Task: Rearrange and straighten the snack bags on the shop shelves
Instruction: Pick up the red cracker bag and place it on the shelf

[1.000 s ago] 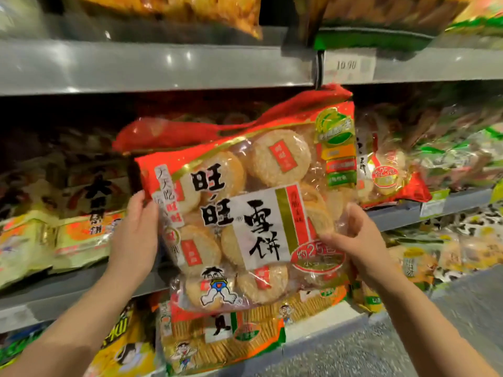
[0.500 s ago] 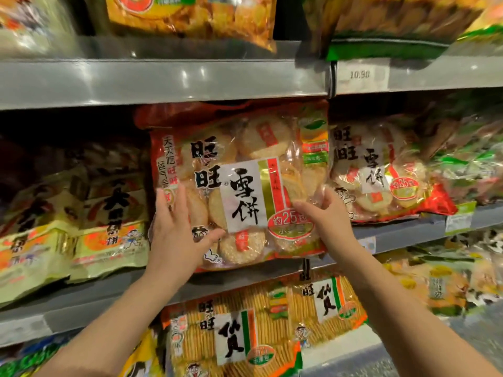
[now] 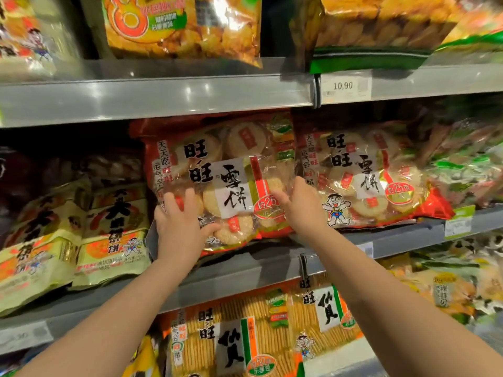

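Observation:
A red rice-cracker bag with black characters stands upright on the middle shelf, under the upper shelf's rail. My left hand lies flat on its lower left front, fingers spread, thumb pointing right. My right hand holds the bag's lower right edge, its fingers tucked between this bag and a second, identical red bag standing right beside it. Both bags face forward and touch side by side.
Yellow-green snack bags lean at the left of the same shelf, and green-wrapped bags crowd the right. Orange cracker bags fill the shelf below. The upper shelf carries a 10.90 price tag and orange bags.
The red bag went from being held tilted in the air to standing on the middle shelf beside its twin. My left hand shifted from its edge onto its front.

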{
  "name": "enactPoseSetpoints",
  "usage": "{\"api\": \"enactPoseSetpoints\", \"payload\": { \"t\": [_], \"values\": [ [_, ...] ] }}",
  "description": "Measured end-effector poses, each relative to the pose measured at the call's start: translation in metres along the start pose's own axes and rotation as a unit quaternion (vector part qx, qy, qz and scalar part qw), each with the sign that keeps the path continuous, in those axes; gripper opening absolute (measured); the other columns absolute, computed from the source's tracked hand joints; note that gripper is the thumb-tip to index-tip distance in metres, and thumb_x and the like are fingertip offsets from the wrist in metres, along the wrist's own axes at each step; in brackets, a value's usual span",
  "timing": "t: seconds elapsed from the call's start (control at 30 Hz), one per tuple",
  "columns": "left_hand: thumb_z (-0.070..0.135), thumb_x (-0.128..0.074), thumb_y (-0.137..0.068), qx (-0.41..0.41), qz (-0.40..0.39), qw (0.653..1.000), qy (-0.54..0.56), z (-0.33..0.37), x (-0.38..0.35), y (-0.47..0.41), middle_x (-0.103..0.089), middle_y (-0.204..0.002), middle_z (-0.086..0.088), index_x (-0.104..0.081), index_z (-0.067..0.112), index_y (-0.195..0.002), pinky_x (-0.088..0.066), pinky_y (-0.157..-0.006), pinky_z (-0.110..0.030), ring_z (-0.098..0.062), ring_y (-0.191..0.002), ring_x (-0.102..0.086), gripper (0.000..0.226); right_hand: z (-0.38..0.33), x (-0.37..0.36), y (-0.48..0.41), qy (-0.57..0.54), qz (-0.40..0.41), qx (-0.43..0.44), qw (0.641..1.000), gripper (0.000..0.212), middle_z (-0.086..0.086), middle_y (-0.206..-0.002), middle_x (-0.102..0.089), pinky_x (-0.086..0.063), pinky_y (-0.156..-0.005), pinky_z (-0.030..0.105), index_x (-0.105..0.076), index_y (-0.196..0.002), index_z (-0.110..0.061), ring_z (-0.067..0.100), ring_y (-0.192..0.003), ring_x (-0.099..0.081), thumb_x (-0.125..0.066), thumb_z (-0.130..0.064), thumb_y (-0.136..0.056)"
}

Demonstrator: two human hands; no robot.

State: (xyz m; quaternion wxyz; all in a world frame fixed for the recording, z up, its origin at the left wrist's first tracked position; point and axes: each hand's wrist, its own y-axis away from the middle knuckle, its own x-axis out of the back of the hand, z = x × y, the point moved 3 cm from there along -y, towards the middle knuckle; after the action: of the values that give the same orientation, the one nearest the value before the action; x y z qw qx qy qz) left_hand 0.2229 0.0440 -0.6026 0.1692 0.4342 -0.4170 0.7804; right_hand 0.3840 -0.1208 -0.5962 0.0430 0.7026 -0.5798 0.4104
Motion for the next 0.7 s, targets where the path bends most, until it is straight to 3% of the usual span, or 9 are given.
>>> {"api": "enactPoseSetpoints", "payload": {
  "t": [0.1, 0.17, 0.23, 0.27, 0.33, 0.47, 0.57, 0.7],
  "values": [
    [0.052, -0.067, -0.073, -0.006, 0.016, 0.999, -0.044, 0.002, -0.007, -0.002, -0.027, -0.136, -0.027, -0.026, 0.012, -0.137, -0.031, -0.103, -0.054, -0.049, -0.118, -0.03, 0.086, 0.0, -0.01, 0.002, 0.039, -0.001, -0.042, 0.998, 0.046, 0.01, -0.108, -0.055, -0.039, -0.072, 0.036, -0.045, -0.107, -0.009, 0.029, -0.103, -0.053, -0.049, -0.05, -0.089],
    [0.055, -0.063, -0.076, -0.002, 0.008, 0.998, -0.057, 0.001, -0.012, 0.001, -0.022, -0.142, -0.026, -0.021, 0.014, -0.141, -0.026, -0.106, -0.054, -0.05, -0.124, -0.026, 0.087, -0.001, -0.014, 0.01, 0.033, 0.012, -0.03, 0.999, 0.054, 0.015, -0.125, -0.049, -0.042, -0.088, 0.039, -0.04, -0.121, -0.005, 0.031, -0.119, -0.047, -0.054, -0.045, -0.088],
    [0.058, -0.058, -0.078, -0.003, -0.007, 0.998, -0.056, -0.001, -0.015, 0.004, -0.014, -0.147, -0.024, -0.014, 0.019, -0.144, -0.022, -0.109, -0.054, -0.05, -0.131, -0.018, 0.089, -0.002, -0.022, 0.024, 0.064, -0.007, 0.011, 0.998, 0.076, 0.02, -0.152, -0.02, -0.023, -0.113, 0.039, -0.018, -0.144, -0.006, 0.032, -0.141, -0.02, -0.054, -0.043, -0.089],
    [0.058, -0.056, -0.079, -0.007, -0.011, 0.998, -0.053, -0.003, -0.015, 0.007, -0.01, -0.15, -0.023, -0.01, 0.021, -0.146, -0.02, -0.11, -0.055, -0.05, -0.134, -0.012, 0.089, -0.002, -0.025, 0.034, 0.08, -0.004, 0.034, 0.996, 0.082, 0.019, -0.156, -0.008, -0.013, -0.116, 0.038, -0.008, -0.148, -0.007, 0.03, -0.144, -0.01, -0.053, -0.042, -0.09],
    [0.058, -0.055, -0.08, -0.029, -0.001, 0.998, -0.05, -0.007, -0.016, 0.014, -0.005, -0.153, -0.022, -0.006, 0.023, -0.147, -0.019, -0.111, -0.057, -0.049, -0.138, -0.005, 0.091, 0.001, -0.033, 0.052, 0.11, 0.039, 0.074, 0.99, 0.085, 0.019, -0.156, -0.009, -0.014, -0.117, 0.041, -0.008, -0.149, -0.008, 0.033, -0.144, -0.012, -0.057, -0.042, -0.088],
    [0.057, -0.055, -0.081, -0.088, 0.011, 0.994, -0.061, -0.011, -0.016, 0.031, -0.001, -0.156, -0.018, -0.006, 0.028, -0.147, -0.018, -0.111, -0.056, -0.039, -0.143, -0.001, 0.087, 0.005, -0.039, 0.068, 0.126, 0.087, 0.104, 0.983, 0.079, 0.018, -0.153, -0.025, -0.035, -0.101, 0.056, -0.021, -0.142, -0.027, 0.044, -0.135, -0.03, -0.069, -0.036, -0.08],
    [0.059, -0.049, -0.082, -0.088, -0.025, 0.994, -0.06, -0.011, -0.018, 0.037, 0.006, -0.156, -0.018, 0.0, 0.031, -0.147, -0.017, -0.114, -0.052, -0.036, -0.143, 0.005, 0.086, 0.002, -0.039, 0.068, 0.135, 0.061, 0.105, 0.983, 0.078, 0.014, -0.156, -0.018, -0.034, -0.101, 0.058, -0.024, -0.144, -0.035, 0.045, -0.137, -0.023, -0.068, -0.038, -0.08],
    [0.062, -0.051, -0.078, -0.069, -0.084, 0.99, -0.089, -0.01, -0.02, 0.035, 0.013, -0.153, -0.024, 0.014, 0.031, -0.145, -0.021, -0.114, -0.05, -0.045, -0.141, -0.001, 0.098, -0.003, -0.042, 0.069, 0.167, 0.006, 0.096, 0.981, 0.079, 0.007, -0.159, 0.006, -0.032, -0.104, 0.057, -0.008, -0.146, -0.042, 0.043, -0.142, -0.008, -0.057, -0.049, -0.085]
  ]
}}
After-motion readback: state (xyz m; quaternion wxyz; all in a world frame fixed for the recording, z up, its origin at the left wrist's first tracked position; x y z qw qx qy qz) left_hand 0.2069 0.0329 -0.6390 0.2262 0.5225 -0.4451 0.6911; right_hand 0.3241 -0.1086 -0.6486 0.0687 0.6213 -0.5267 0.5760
